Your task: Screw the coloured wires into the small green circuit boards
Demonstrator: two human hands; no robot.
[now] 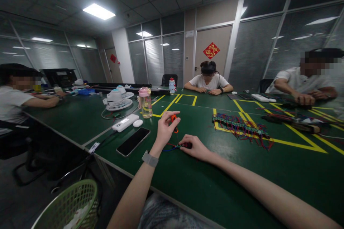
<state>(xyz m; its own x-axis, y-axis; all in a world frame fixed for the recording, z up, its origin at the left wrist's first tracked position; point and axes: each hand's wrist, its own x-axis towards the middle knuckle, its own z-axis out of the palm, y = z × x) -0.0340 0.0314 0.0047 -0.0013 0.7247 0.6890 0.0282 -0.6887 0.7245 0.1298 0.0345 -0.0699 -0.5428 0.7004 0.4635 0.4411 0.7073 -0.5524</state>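
Observation:
My left hand [164,130] is closed around the orange and black handle of a screwdriver [175,125]. Its thin shaft points down, with the tip at a small green circuit board [177,146] on the table. Pinched at the board's right side are the fingers of my right hand [195,147], which partly cover it. Red and blue wires [169,148] run from the board to the left, behind my left wrist. Something dark and reddish shows under my right fingers, too small to make out.
Left of my hands lie a phone [133,141], a white power bank-like box [125,123] and a pink-lidded bottle [145,103]. Several wired circuit boards [239,124] lie in a row to the right. A green basket [88,189] stands below the table edge. Three other people sit around the table.

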